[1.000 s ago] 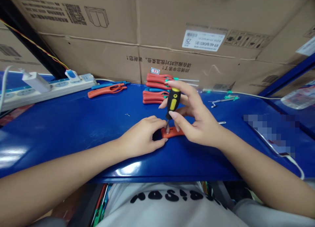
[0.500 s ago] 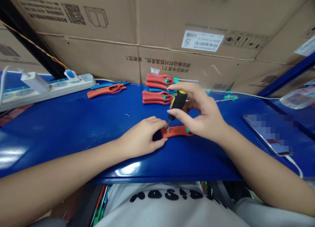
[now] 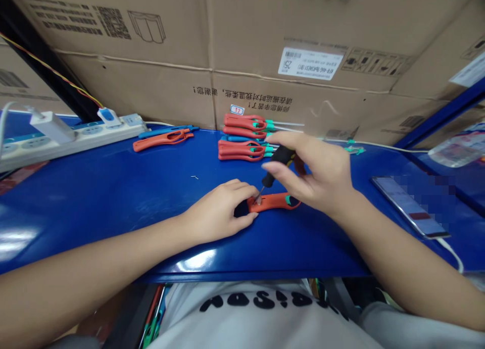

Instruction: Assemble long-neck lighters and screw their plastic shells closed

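Observation:
My left hand point(image 3: 222, 210) rests on the blue table, its thumb and fingers closed on the left end of an orange plastic handle point(image 3: 275, 201). The handle lies flat, with a green piece inside the loop at its right end. My right hand point(image 3: 318, 172) grips a black and yellow screwdriver point(image 3: 279, 162), tilted with its shaft pointing down and left. The screwdriver's tip meets the orange handle near my left fingertips; what lies under the tip is too small to make out.
Behind lies a stack of red and blue handles point(image 3: 242, 151) with green parts and metal rods. At left are an orange handle piece point(image 3: 161, 139) and a power strip point(image 3: 91, 132). A phone point(image 3: 409, 207) and a plastic bottle point(image 3: 454, 149) lie right. Cardboard boxes point(image 3: 151, 86) wall the back.
The screwdriver leans further to the right, and my right hand has rolled and shifted slightly right and down. My left hand and the orange handle have stayed in place.

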{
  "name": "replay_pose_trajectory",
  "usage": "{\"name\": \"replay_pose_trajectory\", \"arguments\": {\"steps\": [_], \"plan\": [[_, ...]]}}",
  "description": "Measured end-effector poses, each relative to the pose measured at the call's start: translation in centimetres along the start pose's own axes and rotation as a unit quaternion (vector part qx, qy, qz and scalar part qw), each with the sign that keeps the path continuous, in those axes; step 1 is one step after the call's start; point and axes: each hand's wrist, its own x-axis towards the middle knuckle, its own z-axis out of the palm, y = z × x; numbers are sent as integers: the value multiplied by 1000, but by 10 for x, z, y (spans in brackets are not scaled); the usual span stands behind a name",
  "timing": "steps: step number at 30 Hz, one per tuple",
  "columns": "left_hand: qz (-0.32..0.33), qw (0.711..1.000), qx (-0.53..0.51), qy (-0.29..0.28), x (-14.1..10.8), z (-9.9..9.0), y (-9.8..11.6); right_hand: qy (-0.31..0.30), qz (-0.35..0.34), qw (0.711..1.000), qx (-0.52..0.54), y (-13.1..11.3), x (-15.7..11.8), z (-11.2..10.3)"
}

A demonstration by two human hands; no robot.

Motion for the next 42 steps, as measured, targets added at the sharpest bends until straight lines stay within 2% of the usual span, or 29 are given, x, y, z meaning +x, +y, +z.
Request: {"name": "replay_pose_trajectory", "arguments": {"steps": [4, 6, 9, 10, 11, 13, 15, 16, 17, 21, 22, 25, 27, 28, 30, 32, 34, 36, 37, 39, 42], "plan": [[3, 1000, -19, 7, 0, 2, -1, -74, 27, 991, 108, -1, 4, -4], [3, 1000, -21, 8, -1, 4, -1, -50, 28, 995, 82, 1, 4, -4], [6, 1000, -22, 9, -1, 6, -1, 26, -19, 999, -28, 3, 2, -3], [7, 1000, -24, 9, -1, 6, -1, 33, -29, 998, -42, 4, 2, -3], [10, 1000, -28, 8, 0, 6, -1, 22, -29, 999, -27, 3, 2, -4], [13, 999, -39, 5, 0, 7, 0, -40, 3, 997, 63, 3, 2, -6], [17, 999, -47, 3, 1, 7, 0, -117, 46, 979, 158, 3, 3, -8], [19, 999, -49, 3, 1, 8, 1, -137, 58, 973, 178, 3, 3, -9], [20, 999, -50, 2, 2, 8, 1, -136, 58, 974, 170, 3, 3, -10], [21, 998, -53, -2, 3, 10, 2, -45, 9, 999, 21, 4, 2, -9], [20, 998, -54, -3, 3, 10, 2, -48, 11, 999, 21, 4, 1, -9], [20, 998, -57, -7, 3, 9, 2, -120, 71, 977, 161, 4, 1, -10], [18, 998, -54, -10, 3, 8, 2, -130, 96, 963, 217, 4, 1, -12], [17, 998, -53, -11, 3, 8, 2, -110, 76, 970, 201, 4, 2, -13], [15, 998, -53, -12, 2, 8, 1, -46, 5, 994, 99, 4, 2, -14], [18, 998, -53, -7, 2, 8, 1, -33, -36, 999, 20, 2, 2, -14], [22, 998, -52, -5, 3, 8, 2, -79, 3, 996, 41, 0, 1, -14], [23, 998, -53, -7, 3, 8, 2, -135, 63, 981, 124, -2, 0, -13], [22, 998, -54, -10, 3, 8, 3, -143, 79, 975, 149, -2, 0, -13], [18, 998, -53, -13, 3, 7, 3, -115, 77, 981, 136, -1, -1, -11], [19, 998, -50, -11, 3, 7, 2, -46, 52, 996, 50, 0, -1, -8]]}}
